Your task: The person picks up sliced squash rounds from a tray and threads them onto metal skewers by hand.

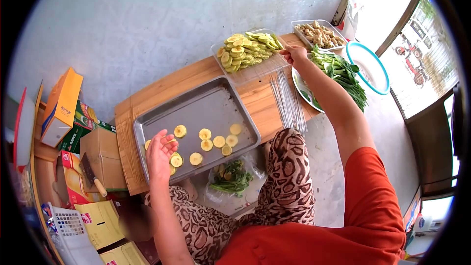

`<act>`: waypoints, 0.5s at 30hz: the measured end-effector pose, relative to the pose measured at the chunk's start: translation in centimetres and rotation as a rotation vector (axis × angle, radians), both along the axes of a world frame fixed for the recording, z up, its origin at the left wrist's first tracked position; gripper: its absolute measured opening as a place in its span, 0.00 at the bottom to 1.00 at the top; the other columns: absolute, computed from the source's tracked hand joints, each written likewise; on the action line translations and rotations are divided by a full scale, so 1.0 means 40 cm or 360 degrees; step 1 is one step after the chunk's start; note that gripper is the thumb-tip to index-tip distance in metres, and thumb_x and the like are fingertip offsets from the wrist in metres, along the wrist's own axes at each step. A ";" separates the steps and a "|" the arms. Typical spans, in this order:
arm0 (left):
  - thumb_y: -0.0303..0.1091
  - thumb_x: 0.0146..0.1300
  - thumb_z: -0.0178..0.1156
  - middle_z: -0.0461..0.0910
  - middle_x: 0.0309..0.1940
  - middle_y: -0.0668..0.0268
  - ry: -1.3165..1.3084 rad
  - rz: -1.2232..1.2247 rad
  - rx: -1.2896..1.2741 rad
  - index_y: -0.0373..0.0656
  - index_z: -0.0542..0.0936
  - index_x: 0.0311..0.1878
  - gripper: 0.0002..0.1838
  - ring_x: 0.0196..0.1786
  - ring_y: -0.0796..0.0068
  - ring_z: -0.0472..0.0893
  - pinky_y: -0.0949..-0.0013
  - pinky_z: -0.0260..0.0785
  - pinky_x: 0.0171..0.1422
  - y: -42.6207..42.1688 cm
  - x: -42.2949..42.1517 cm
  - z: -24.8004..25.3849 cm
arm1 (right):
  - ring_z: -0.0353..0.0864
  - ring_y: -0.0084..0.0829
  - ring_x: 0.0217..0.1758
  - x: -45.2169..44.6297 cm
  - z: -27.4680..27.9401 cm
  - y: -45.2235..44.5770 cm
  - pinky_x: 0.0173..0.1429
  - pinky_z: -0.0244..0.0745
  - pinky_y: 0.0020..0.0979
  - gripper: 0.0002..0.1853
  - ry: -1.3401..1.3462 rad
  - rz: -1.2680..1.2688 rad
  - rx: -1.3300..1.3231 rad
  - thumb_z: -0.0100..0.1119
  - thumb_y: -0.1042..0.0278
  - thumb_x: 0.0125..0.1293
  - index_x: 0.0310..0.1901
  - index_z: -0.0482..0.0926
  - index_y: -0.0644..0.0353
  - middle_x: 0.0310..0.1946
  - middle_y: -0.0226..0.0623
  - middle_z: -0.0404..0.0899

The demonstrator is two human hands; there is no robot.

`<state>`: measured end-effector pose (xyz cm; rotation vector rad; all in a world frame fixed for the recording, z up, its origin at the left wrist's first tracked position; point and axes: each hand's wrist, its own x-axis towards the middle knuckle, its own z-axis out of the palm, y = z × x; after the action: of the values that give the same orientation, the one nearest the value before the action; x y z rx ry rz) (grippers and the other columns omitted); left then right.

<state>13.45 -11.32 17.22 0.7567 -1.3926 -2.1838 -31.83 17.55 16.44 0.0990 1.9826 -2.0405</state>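
My left hand (159, 157) is over the left part of a grey metal tray (196, 99), palm partly turned up and fingers loosely curled and apart. Round yellow zucchini slices (196, 159) lie scattered around it on the tray, some partly hidden by the hand. My right hand (294, 55) has its fingertips pinched at the right edge of a clear plastic container of piled zucchini slices (245, 49). Whatever lies between those fingertips is too small to make out. Below that hand, a bundle of thin metal skewers (287, 99) rests across the wooden table's edge.
Leafy greens (338, 73) lie on a white plate, with a tray of brown pieces (320, 34) behind. A teal-rimmed basin (368, 67) stands at right. Greens in a plastic bag (231, 177) sit beneath the table (128, 127). A knife (92, 174) rests by cardboard boxes (104, 154) at left.
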 end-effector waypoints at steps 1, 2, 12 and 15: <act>0.43 0.68 0.51 0.79 0.39 0.60 0.0012 0.0009 -0.0002 0.37 0.74 0.52 0.19 0.38 0.71 0.79 0.70 0.71 0.45 -0.002 0.000 -0.003 | 0.69 0.22 0.16 0.006 0.001 0.013 0.17 0.59 0.23 0.07 0.0008 -0.0084 -0.0018 0.51 0.73 0.66 0.40 0.74 0.67 0.28 0.43 0.82; 0.43 0.68 0.51 0.79 0.39 0.60 0.0020 0.0016 -0.0002 0.37 0.74 0.52 0.19 0.38 0.71 0.79 0.69 0.71 0.45 -0.003 0.001 -0.004 | 0.70 0.22 0.16 0.014 -0.001 0.027 0.17 0.59 0.23 0.07 -0.0015 -0.0103 -0.0040 0.52 0.72 0.65 0.40 0.74 0.67 0.28 0.43 0.82; 0.41 0.69 0.49 0.78 0.39 0.60 0.0014 -0.0048 -0.0027 0.36 0.73 0.53 0.19 0.39 0.72 0.77 0.70 0.71 0.47 0.012 -0.004 -0.012 | 0.78 0.26 0.19 0.272 -0.217 0.233 0.24 0.72 0.28 0.11 0.0310 0.0499 0.1087 0.56 0.63 0.59 0.28 0.79 0.62 0.22 0.41 0.81; 0.41 0.69 0.49 0.78 0.39 0.60 -0.0019 -0.0049 -0.0053 0.36 0.74 0.53 0.19 0.39 0.72 0.78 0.70 0.71 0.46 0.012 -0.009 -0.018 | 0.83 0.40 0.38 0.329 -0.302 0.225 0.42 0.77 0.39 0.15 0.0405 0.0608 0.1783 0.58 0.55 0.56 0.32 0.80 0.61 0.32 0.46 0.82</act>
<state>13.11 -10.82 16.49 0.7419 -1.4520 -2.1771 -18.66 26.57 4.36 -0.2959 2.7721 -0.5695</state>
